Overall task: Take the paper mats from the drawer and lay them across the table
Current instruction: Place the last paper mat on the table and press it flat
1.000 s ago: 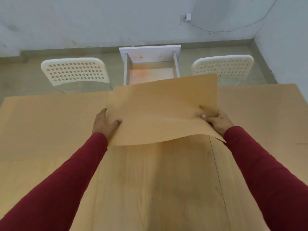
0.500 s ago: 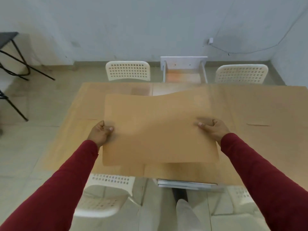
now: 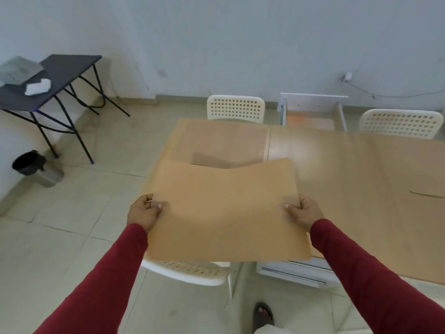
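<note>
I hold a tan paper mat [image 3: 226, 213] flat in the air over the table's near left corner. My left hand [image 3: 144, 210] pinches its left edge and my right hand [image 3: 304, 212] pinches its right edge. The wooden table [image 3: 286, 150] carries other paper mats: one [image 3: 216, 141] at the far left corner and a wide one [image 3: 375, 189] across the right side. The open white drawer [image 3: 313, 109] stands beyond the table's far edge, its floor bare.
White perforated chairs stand behind the table [image 3: 236, 108] [image 3: 399, 122] and one [image 3: 190, 271] under the held mat. A second drawer front [image 3: 293, 273] shows below the table's near edge. A black folding table [image 3: 48, 75] and a bin [image 3: 36, 168] are at the left.
I have stepped back and to the left, carrying the mat from over the table's middle toward its near left corner. Both hands keep their grip on it.
</note>
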